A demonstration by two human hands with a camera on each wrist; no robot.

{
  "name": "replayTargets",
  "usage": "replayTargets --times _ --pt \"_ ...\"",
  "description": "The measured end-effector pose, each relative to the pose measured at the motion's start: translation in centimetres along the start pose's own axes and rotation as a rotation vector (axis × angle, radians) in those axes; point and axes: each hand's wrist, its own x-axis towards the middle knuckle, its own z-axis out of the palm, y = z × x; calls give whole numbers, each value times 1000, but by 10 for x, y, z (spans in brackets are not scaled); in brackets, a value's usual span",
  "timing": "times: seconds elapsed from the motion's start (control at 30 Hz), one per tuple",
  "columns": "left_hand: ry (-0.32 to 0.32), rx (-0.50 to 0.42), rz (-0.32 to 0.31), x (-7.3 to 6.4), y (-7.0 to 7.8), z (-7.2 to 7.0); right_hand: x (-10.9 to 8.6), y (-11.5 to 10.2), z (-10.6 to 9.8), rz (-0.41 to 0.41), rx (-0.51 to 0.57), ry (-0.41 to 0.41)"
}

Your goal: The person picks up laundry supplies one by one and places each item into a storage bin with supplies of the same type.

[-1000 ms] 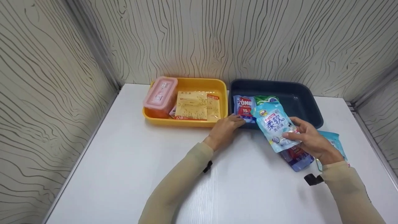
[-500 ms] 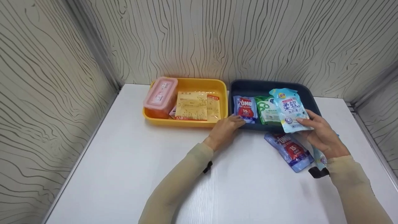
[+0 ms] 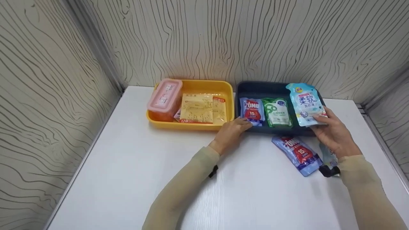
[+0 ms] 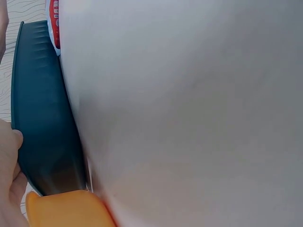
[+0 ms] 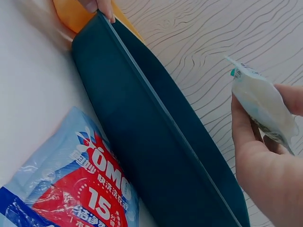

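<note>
My right hand (image 3: 335, 134) pinches the lower edge of a light-blue laundry detergent pouch (image 3: 306, 103) between thumb and fingers. The pouch is above the right part of a dark blue bin (image 3: 271, 86). In the right wrist view this pouch (image 5: 262, 101) appears nearly edge-on, away from the bin's rim. My left hand (image 3: 230, 132) holds the bin's front left corner, thumb and fingers at the rim. Inside the bin lie a blue-and-red OMO pouch (image 3: 252, 110) and a green-and-white pouch (image 3: 277, 113), side by side.
Another OMO pouch (image 3: 298, 155) lies on the white table before the bin. A second light-blue pouch (image 3: 327, 155) is partly hidden under my right wrist. A yellow bin (image 3: 188, 126) adjoins on the left, holding a pink-lidded box (image 3: 164, 95) and flat beige packets (image 3: 197, 108).
My right hand has carried the light-blue pouch rightward and farther back over the bin, uncovering the green-and-white pouch. The left hand has stayed on the corner.
</note>
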Motion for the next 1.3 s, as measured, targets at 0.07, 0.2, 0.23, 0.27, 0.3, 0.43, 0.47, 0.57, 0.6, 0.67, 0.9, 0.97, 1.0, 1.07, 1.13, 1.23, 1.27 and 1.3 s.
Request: replayTargets --times 0.07,0.2,0.23,0.27,0.3,0.43,0.47,0.57,0.6,0.67,0.9,0.97,1.0,1.07,1.13,1.23,1.27,1.3 --pt "0 2 2 1 0 0 1 -1 -3 -10 34 8" --pt "-16 -5 -6 1 0 0 4 -3 -7 -17 94 67" --pt "-20 -7 -10 1 0 -1 5 -4 -7 -16 108 85" --pt "-24 -7 -13 1 0 -1 6 -4 -8 -14 116 100" --pt "-25 -8 -12 1 0 -1 7 -5 -9 -11 124 116" --pt "-10 -8 -3 1 -1 -1 14 -7 -13 -1 117 159" --pt "-3 -9 0 1 -2 -1 16 -7 -14 1 112 167" --pt "10 -6 3 2 -1 -2 22 -9 -14 9 112 196" --pt "13 -7 4 2 -1 -1 23 -10 -14 11 103 208" --pt "18 -3 7 2 -1 -1 27 -11 -14 14 84 224" --pt "30 22 13 0 1 1 33 -12 -12 40 -34 249" --pt "32 21 15 -1 1 1 35 -13 -11 47 -58 259" --pt "33 22 16 -1 1 0 36 -13 -11 50 -71 266" --pt "37 22 14 -1 1 0 38 -15 -10 59 -100 285" --pt "37 25 12 0 1 -1 40 -16 -10 71 -115 304" --pt "29 31 12 0 1 -2 43 -18 -11 103 -143 330" --pt "26 36 13 0 1 -2 43 -19 -11 112 -146 334" --pt "22 38 13 0 1 -2 44 -19 -11 120 -147 337"
